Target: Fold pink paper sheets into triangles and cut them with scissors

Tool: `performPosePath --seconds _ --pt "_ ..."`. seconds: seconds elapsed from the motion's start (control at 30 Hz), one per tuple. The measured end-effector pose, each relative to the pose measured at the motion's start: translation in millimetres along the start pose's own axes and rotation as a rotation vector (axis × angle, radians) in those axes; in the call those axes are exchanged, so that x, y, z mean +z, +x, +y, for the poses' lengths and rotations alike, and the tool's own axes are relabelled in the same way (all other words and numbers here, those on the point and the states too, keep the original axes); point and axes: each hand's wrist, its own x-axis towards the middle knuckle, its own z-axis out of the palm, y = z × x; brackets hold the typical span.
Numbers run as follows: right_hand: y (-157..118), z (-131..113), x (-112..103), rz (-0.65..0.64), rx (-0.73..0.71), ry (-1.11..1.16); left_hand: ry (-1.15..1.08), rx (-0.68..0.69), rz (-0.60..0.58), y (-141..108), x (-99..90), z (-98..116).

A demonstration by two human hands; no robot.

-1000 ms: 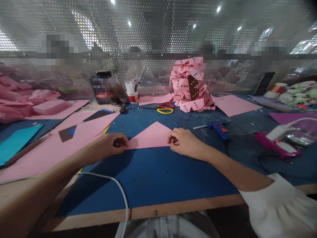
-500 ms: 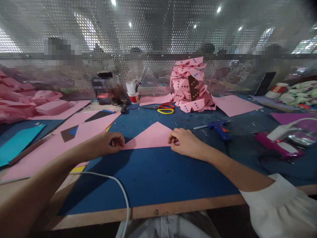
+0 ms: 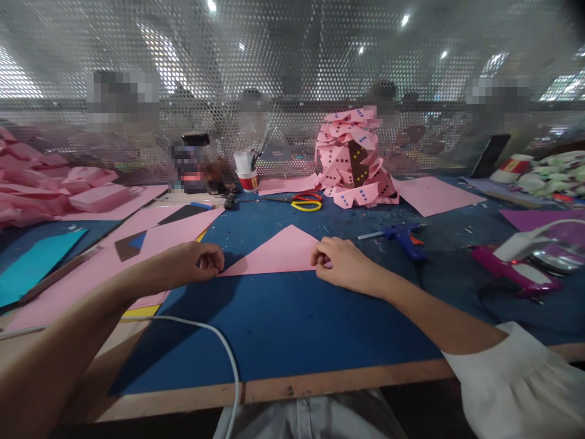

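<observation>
A pink paper triangle (image 3: 278, 253) lies on the blue mat, its long edge toward me and its peak pointing away. My left hand (image 3: 203, 261) is closed at the triangle's left tip, fingertips pressed together on the corner. At the right end, my right hand (image 3: 336, 262) has its fingers curled round the paper's other corner, which is partly hidden beneath them. Both hands rest low on the mat.
Behind are scissors (image 3: 306, 201), a pink paper sculpture (image 3: 350, 158) and a red-white cup (image 3: 247, 180). Blue (image 3: 404, 238) and magenta (image 3: 516, 268) glue guns lie right. Pink sheets (image 3: 91, 268) lie left; a white cable (image 3: 223, 341) crosses the front edge.
My left hand has slid slightly left along the long edge, showing more of the triangle's left tip. My right hand has stayed in nearly the same place.
</observation>
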Motion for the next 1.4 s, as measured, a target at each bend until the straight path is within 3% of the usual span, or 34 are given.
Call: performPosePath --seconds 0.5,1.13,1.4 --pt "0 -1 0 0.002 0.002 0.001 -0.039 -0.036 -0.026 -4 -7.8 13" --pt "0 -2 -1 -0.017 0.005 0.005 -0.011 -0.025 -0.028 -4 -7.7 15" --pt "0 -2 -1 -0.017 0.011 -0.002 -0.042 -0.004 -0.077 -2 -8.5 7"
